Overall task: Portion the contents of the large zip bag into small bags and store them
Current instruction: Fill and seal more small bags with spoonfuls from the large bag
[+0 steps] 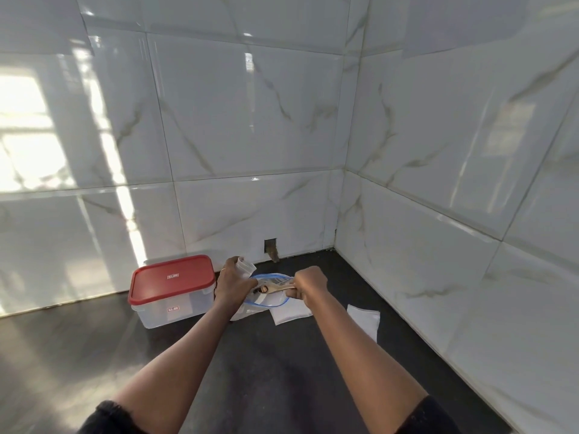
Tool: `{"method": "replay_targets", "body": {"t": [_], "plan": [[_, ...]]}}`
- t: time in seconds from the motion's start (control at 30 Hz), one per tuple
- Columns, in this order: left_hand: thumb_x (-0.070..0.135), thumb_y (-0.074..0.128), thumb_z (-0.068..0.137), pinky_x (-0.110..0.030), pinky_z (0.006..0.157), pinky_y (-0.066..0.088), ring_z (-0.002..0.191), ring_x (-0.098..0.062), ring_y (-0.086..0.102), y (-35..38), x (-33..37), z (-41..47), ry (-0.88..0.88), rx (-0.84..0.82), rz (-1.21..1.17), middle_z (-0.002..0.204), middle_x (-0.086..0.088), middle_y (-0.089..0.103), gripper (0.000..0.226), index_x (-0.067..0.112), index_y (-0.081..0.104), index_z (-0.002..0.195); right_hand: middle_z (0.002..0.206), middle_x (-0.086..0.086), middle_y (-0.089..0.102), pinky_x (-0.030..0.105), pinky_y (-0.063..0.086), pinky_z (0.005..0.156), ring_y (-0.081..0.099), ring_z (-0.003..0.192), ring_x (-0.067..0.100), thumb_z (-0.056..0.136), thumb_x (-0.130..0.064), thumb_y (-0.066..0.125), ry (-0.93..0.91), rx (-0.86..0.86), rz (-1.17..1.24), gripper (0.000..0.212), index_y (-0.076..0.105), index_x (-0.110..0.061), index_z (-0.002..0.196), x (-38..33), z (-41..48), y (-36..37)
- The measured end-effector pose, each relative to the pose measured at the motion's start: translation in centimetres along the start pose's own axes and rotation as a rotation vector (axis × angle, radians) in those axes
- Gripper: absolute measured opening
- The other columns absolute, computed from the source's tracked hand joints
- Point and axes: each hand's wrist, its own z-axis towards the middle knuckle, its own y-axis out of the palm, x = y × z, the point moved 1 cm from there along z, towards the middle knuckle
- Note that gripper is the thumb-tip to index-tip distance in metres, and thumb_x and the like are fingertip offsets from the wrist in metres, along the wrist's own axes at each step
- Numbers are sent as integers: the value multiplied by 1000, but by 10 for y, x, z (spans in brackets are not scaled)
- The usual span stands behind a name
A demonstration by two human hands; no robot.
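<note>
Left hand (233,281): I see it gripping a small clear bag (243,268) mouth-up, possibly a cup, since the view is soft.
Right hand (308,285): fist wrapped round a wooden spoon (275,288), its bowl at the big bag's mouth.
Large zip bag (269,300): on the dark counter (250,371) between my hands, blue rim gaping for scooping.
Flat small bags (365,319): laid to the right, clear of the work.
Red-lidded container (172,289): closed, just left; I judge it the storage.

The person wears a black top with short sleeves (108,416). Both arms are bare below them. A thin ring (221,270) sits on the left hand (233,285).
</note>
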Motion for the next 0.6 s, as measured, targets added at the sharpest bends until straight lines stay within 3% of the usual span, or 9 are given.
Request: {"method": "replay_targets", "body": {"t": [0.07,0.2,0.27,0.4,0.53,0.6], "plan": [[7,71,67,-36,87,44,103,-28,54,0,-1,0,6,-1,1,114,-10,58,63,11,46,124,97,18,57,22,52,40,58,48,18,90,5,45,2,21,-31,23,61,10,106,-3,1,-8],[1,70,68,-30,77,39,94,-23,50,-1,0,-4,11,-1,-34,107,-7,55,63,9,43,125,68,18,56,25,53,48,55,49,20,91,9,40,1,5,-85,25,63,13,83,-13,0,-30],[-1,69,68,-28,76,38,94,-23,50,-1,0,-4,22,-6,-41,103,-3,52,64,9,42,125,67,17,54,22,51,41,55,51,21,91,11,35,-4,-30,-102,31,58,9,69,-21,0,-42],[-1,72,67,-29,77,40,95,-22,49,1,-2,-6,30,-41,-40,106,-6,52,69,10,39,127,70,17,51,17,49,37,54,57,21,94,13,31,-40,-97,-90,30,60,17,94,-41,-8,-57],[-2,75,67,-28,82,39,98,-19,46,2,-6,-9,70,-83,-38,110,-5,50,71,13,38,126,68,16,51,16,49,36,54,56,20,94,13,34,-105,-106,-26,30,57,8,74,-51,-15,-51],[-2,75,67,-28,82,38,99,-18,45,3,-6,-9,80,-108,-36,109,0,47,71,15,37,125,66,15,53,18,52,43,55,55,20,92,13,37,-148,-88,-18,33,55,5,66,-52,-15,-39]]}}
